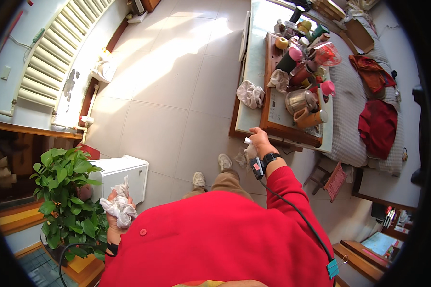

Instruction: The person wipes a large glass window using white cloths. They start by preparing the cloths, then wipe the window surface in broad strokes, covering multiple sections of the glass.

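My left hand (112, 226) is at the lower left, beside the leafy potted plant. Its fingers are wrapped around a crumpled white cloth (124, 210). Out in front, by the near corner of the glass-topped table (249, 120), is my right hand (261, 141). A whitish crumpled piece (250, 150) shows under its fingers and appears to be gripped; whether it is cloth, tissue or plastic I cannot tell. Another bunched white cloth (250, 94) lies on the table edge, beyond the right hand. A wooden tea tray (273, 122) stands on the table beside it.
The tray carries a glass kettle (300, 101), several bottles and an apple (281, 43). A white cabinet (120, 175) stands behind the plant (70, 193). Right of the table are a sofa (348, 118) and a small folding stool (328, 181). A cable (296, 211) runs along my right sleeve.
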{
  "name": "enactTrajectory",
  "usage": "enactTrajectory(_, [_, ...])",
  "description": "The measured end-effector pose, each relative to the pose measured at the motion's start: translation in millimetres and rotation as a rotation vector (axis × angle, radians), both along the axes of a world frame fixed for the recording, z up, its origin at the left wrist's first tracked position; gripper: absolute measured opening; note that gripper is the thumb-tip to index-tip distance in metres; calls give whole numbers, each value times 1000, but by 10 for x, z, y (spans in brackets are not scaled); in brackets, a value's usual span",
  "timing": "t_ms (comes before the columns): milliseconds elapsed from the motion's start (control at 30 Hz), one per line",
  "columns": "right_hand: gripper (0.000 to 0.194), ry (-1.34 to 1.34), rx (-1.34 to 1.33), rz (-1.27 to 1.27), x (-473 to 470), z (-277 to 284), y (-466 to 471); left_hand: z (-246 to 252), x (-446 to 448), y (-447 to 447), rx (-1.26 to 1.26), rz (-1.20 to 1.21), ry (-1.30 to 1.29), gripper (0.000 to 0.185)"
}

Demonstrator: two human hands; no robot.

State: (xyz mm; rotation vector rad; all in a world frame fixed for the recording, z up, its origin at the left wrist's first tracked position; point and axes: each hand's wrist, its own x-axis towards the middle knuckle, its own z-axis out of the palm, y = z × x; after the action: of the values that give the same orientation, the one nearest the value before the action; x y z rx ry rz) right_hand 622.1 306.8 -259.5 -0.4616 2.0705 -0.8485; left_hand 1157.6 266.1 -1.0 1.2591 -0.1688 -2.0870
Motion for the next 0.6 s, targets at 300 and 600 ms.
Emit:
enactTrajectory(300, [43, 315, 217, 183, -929, -836, -1271, 91, -656, 74, 113, 213, -184, 47])
enactTrajectory(600, [23, 223, -3, -59, -1114, -649, -1559, 171, -1060, -25, 58, 361, -230, 45])
